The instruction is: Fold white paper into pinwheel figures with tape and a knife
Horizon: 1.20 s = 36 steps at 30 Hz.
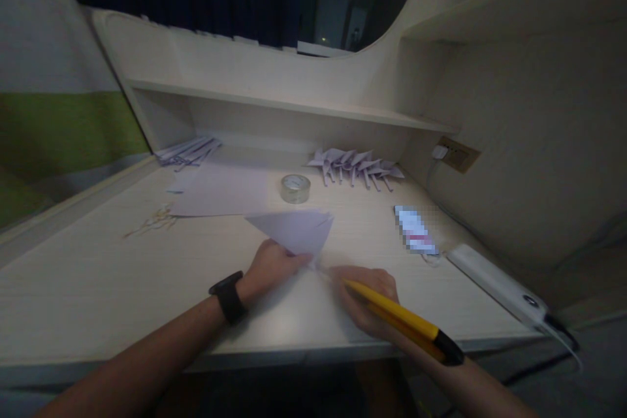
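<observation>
one pale lilac folded paper sheet (296, 230), creased into a pointed kite shape, lies near the front middle of the light wooden counter (98, 287), its narrow tip toward the person. the left hand (271, 269), with a black watch on the wrist, is clenched over the paper's near corner and pins it to the counter. the right hand (365, 297) sits just beside that tip, its grip wrapped around a long yellow utility knife with a black end (401, 323) whose front reaches the tip. whether a blade is out cannot be told in the dim light. with the left fingers so near the knife's front, a slip could nick them, and a loose hold could let the sheet skid and spoil the crease. behind lie a flat pale paper sheet (220, 192), a clear tape roll (295, 188) and a row of folded lilac paper shapes (357, 166); a white power strip (494, 284) rests at the right edge.
</observation>
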Tool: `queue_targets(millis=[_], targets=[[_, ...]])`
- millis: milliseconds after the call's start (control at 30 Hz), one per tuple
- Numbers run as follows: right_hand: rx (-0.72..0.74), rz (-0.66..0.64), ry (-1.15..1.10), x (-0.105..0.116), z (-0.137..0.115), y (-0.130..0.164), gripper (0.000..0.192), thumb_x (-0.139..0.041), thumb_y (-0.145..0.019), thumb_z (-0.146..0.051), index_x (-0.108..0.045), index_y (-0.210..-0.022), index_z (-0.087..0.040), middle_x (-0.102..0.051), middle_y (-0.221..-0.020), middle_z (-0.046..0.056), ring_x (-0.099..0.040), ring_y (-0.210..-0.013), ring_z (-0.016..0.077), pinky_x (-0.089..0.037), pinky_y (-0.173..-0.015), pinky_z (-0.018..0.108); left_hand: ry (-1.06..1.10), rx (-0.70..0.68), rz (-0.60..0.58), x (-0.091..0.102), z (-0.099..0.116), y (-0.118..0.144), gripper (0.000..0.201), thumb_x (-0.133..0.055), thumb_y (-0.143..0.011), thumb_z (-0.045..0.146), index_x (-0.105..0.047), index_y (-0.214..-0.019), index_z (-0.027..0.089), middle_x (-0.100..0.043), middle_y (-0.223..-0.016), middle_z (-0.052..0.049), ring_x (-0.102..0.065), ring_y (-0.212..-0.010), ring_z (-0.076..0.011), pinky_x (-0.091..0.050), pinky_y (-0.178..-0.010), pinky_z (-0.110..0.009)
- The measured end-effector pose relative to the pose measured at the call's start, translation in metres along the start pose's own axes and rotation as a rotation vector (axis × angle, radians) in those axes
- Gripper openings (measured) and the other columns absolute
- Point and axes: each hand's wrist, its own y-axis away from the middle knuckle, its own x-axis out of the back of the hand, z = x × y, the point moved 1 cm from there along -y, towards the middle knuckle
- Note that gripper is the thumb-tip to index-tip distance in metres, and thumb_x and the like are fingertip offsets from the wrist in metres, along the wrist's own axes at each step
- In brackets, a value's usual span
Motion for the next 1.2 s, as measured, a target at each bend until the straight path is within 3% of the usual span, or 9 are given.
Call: queue_targets(millis=[500, 767, 1200], targets=[[0.056, 0.040, -0.041, 0.0009, -0.0022, -0.0019, 0.018, -0.055, -0.080, -0.017, -0.066, -0.094, -0.018, -0.074, -0.083, 0.005, -0.071, -0.072, 0.0175, -0.059, -0.065, 0.026, 0.008, 0.035, 0.001, -0.0002, 0.0007, -0.0018, 0.029, -0.059, -0.075, 0.043, -0.071, -0.067, 0.017, -0.065, -0.054, -0.003, -0.060, -0.053, -0.0180, -0.043, -0.057, -0.027], [0.013, 0.025, -0.038, 0.0012, -0.0026, -0.0030, 0.018, -0.053, -0.082, -0.019, -0.068, -0.091, -0.018, -0.074, -0.085, 0.005, -0.071, -0.074, 0.0174, -0.059, -0.068, 0.026, -0.053, -0.040, -0.043, 0.0018, 0.0010, -0.0013, 0.032, -0.056, -0.075, 0.041, -0.068, -0.061, 0.015, -0.066, -0.057, -0.005, -0.060, -0.056, -0.0172, -0.040, -0.055, -0.025], [-0.024, 0.070, -0.017, -0.0023, -0.0035, -0.0032, 0.018, -0.054, -0.082, -0.023, -0.068, -0.093, -0.021, -0.074, -0.087, 0.004, -0.071, -0.077, 0.0192, -0.060, -0.071, 0.028, -0.088, -0.020, -0.031, 0.0005, 0.0011, -0.0047, 0.043, -0.062, -0.070, 0.042, -0.051, -0.039, 0.014, -0.040, -0.038, 0.003, -0.034, -0.041, -0.0084, -0.022, -0.045, -0.024]])
